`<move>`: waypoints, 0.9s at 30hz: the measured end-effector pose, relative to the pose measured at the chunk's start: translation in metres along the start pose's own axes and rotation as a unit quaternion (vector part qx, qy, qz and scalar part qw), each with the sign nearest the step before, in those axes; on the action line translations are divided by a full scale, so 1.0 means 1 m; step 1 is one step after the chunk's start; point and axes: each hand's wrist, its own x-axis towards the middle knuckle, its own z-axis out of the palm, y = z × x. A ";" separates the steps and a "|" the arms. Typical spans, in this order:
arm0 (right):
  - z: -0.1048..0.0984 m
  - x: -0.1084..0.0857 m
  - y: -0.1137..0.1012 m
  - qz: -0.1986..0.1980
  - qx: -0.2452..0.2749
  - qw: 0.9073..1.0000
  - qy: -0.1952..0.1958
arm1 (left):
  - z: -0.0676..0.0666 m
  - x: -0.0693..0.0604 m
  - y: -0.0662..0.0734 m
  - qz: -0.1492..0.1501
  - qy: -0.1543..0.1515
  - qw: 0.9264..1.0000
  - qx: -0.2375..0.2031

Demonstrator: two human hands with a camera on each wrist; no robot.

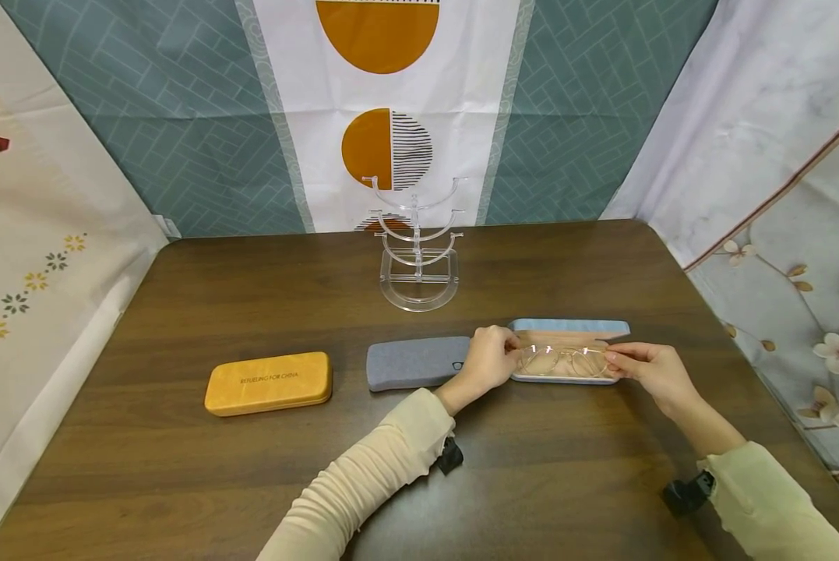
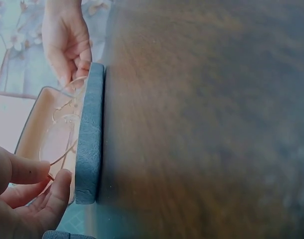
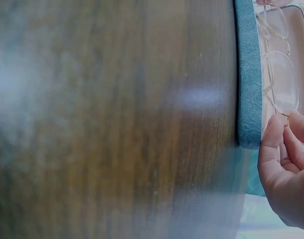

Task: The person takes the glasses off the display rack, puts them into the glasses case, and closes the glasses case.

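Observation:
Thin gold-rimmed eyeglasses (image 1: 565, 361) are at the mouth of an open blue glasses case (image 1: 570, 325) with a pinkish lining. My left hand (image 1: 488, 358) pinches one end of the frame between thumb and fingers. At the other end my right hand (image 1: 653, 375) pinches the frame near its hinge. In the left wrist view the eyeglasses (image 2: 57, 139) lie within the case's walls, and the left thumb and fingers (image 2: 30, 172) meet on the frame. The right wrist view shows the right fingertips (image 3: 271, 130) on the near corner of the frame, beside the lens.
A grey glasses case (image 1: 415, 362), closed, lies just left of the blue one, partly behind the left hand. Further left is a closed yellow case (image 1: 269, 383). A clear tiered display stand (image 1: 419, 292) rises at the back of the brown table (image 1: 265, 304).

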 end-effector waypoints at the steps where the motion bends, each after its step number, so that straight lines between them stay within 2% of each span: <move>1: 0.000 0.000 0.000 0.002 -0.001 1.000 0.001 | 0.000 0.000 0.000 0.000 0.001 1.000 0.002; 9: 0.000 0.001 -0.004 0.023 -0.068 0.997 0.020 | 0.002 0.001 0.001 -0.012 -0.008 1.000 -0.003; 18: 0.002 0.001 -0.009 0.039 -0.125 0.991 0.019 | -0.003 -0.002 0.002 -0.018 -0.064 0.998 -0.017; 22: 0.003 0.000 -0.009 0.038 -0.124 0.991 0.022 | -0.006 -0.003 0.003 -0.023 -0.065 0.997 -0.031; 27: 0.001 -0.001 -0.008 0.042 -0.108 0.993 0.040 | -0.008 -0.003 -0.001 -0.026 -0.041 0.997 -0.052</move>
